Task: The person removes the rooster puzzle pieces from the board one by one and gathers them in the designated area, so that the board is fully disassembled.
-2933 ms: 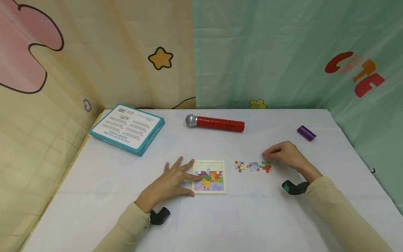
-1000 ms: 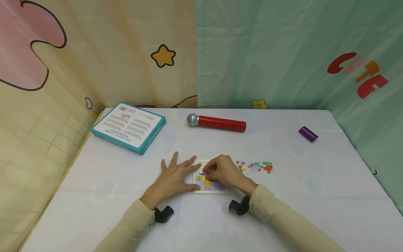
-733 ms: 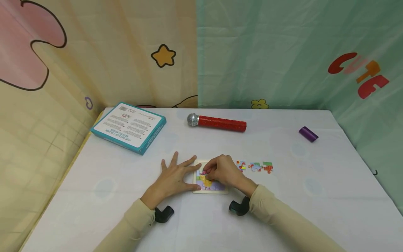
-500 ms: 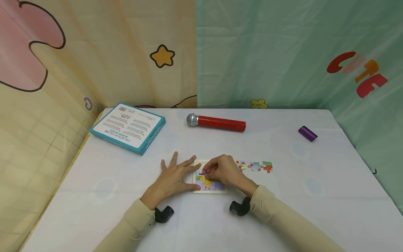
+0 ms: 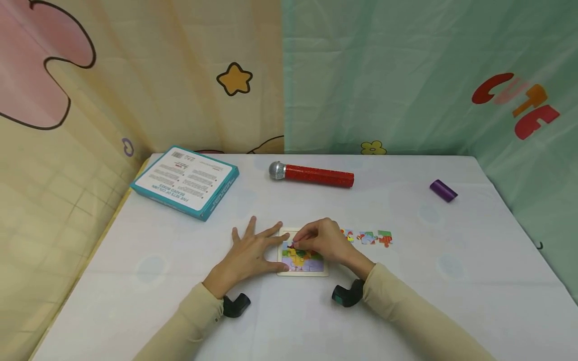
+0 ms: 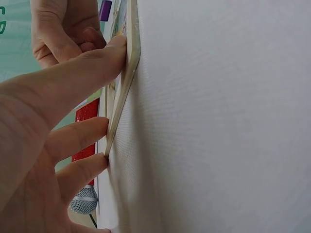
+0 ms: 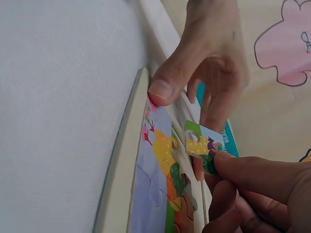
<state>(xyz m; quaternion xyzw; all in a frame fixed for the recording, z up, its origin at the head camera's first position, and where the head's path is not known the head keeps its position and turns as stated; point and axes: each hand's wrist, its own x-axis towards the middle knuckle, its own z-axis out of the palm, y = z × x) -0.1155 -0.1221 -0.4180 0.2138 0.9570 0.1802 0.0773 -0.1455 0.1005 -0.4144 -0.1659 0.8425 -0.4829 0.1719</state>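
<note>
A square puzzle tray (image 5: 303, 274) with a pale rim lies flat, its near part filled with interlocked pieces (image 5: 311, 265) in lilac, yellow, orange and green, the left hand (image 5: 246, 256) touching its left side. The right hand (image 5: 328, 241) pinches a tilted puzzle piece (image 7: 198, 141), yellow, green and lilac, over the tray. Three colourful loose pieces (image 5: 367, 238) lie in a row to the tray's right

This is a curtained-off nook, home or studio unclear. Cartoon-printed curtains (image 5: 384, 75) surround a white-covered counter (image 5: 289, 316) on three sides.
</note>
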